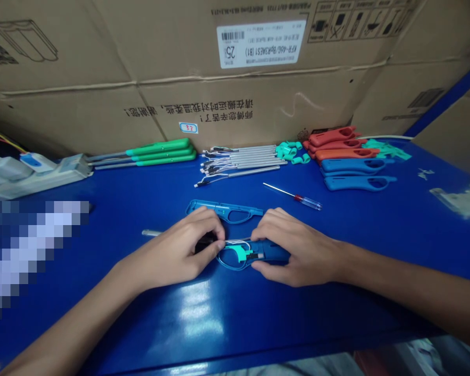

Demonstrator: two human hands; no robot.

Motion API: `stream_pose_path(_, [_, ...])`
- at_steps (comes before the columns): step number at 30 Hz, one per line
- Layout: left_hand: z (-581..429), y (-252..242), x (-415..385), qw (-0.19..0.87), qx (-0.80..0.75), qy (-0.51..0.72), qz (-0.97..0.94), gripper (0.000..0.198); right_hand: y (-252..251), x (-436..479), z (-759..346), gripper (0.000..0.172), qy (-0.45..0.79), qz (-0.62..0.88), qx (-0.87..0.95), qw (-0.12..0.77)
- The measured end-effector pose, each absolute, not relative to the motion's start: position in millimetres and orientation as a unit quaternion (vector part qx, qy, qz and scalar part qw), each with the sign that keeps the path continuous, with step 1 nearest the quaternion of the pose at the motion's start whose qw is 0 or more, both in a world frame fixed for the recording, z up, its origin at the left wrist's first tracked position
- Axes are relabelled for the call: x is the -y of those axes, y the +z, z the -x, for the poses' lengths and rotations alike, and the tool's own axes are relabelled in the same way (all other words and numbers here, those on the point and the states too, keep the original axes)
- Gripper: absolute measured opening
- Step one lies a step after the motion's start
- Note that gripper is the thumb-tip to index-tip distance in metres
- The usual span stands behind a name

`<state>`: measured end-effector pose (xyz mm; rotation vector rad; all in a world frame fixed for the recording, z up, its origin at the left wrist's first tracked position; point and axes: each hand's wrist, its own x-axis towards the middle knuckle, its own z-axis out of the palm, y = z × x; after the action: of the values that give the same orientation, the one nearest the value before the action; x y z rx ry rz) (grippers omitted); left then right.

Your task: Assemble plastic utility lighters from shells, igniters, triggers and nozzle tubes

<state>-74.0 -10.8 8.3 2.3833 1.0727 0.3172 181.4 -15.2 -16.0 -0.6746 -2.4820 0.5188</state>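
both hands curl down on the blue handle shell (258,253) lying mid-surface (337,271): left hand (180,253) pinches its wire end, right hand (293,250) clamps the body; a spare shell half (227,211) lies just behind.

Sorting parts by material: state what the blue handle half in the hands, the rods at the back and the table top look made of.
Blue handle half: likely moulded plastic, uniform colour, soft sheen. Rods: apparently metal, thin, silvery, with bright glints. Table top: glossy blue, mirrors the light; painted or laminated, cannot tell which.
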Motion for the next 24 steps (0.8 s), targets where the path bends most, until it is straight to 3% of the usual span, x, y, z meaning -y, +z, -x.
stream_pose_path(15, [72.4, 10.3, 12.7, 0.259, -0.39, 0.098, -0.878, 0.014, -16.6, 15.3, -181.0, 0.041, 0.194, 0.269, 0.916, 0.224])
stream_pose_path(24, [71.5, 12.5, 13.6, 0.262, -0.387, 0.103, -0.878, 0.014, -12.1, 16.9, -180.2, 0.028, 0.2, 0.278, 0.92, 0.189])
